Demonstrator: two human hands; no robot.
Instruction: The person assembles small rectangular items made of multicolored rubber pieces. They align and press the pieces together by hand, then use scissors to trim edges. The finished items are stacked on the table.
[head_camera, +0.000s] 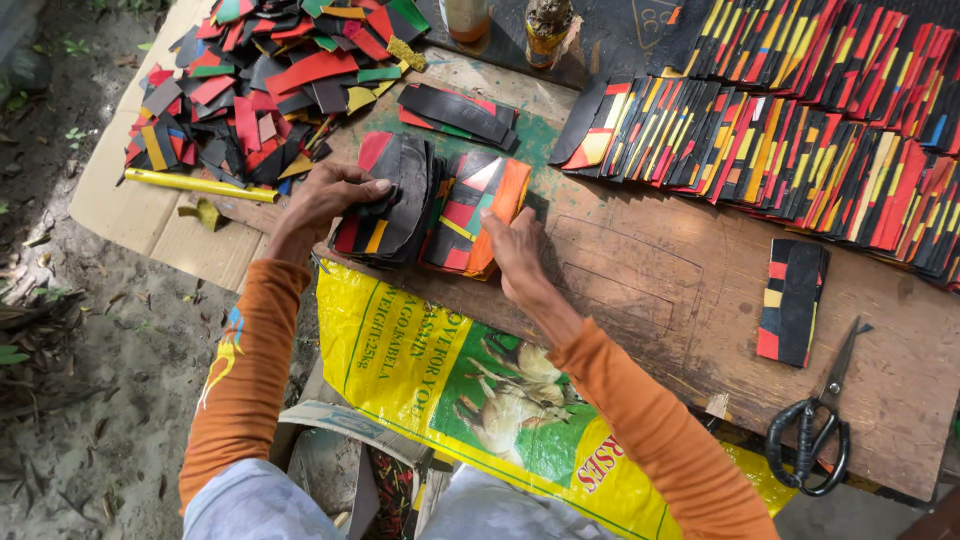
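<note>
My left hand (325, 200) grips a thick stack of curved black, red and yellow patchwork pieces (395, 205) at the near edge of the wooden board (640, 280). Beside it leans a second stack with orange, red and green patches (480, 215); my right hand (515, 250) presses against its right side. The two stacks touch each other. Both arms wear orange sleeves.
A heap of loose coloured scraps (260, 90) lies on cardboard (130, 200) at the far left, with a yellow stick (200, 185). Rows of finished patchwork pieces (800, 130) cover the far right. A single piece (792, 300) and black scissors (815, 435) lie right. A yellow sack (450, 390) covers my lap.
</note>
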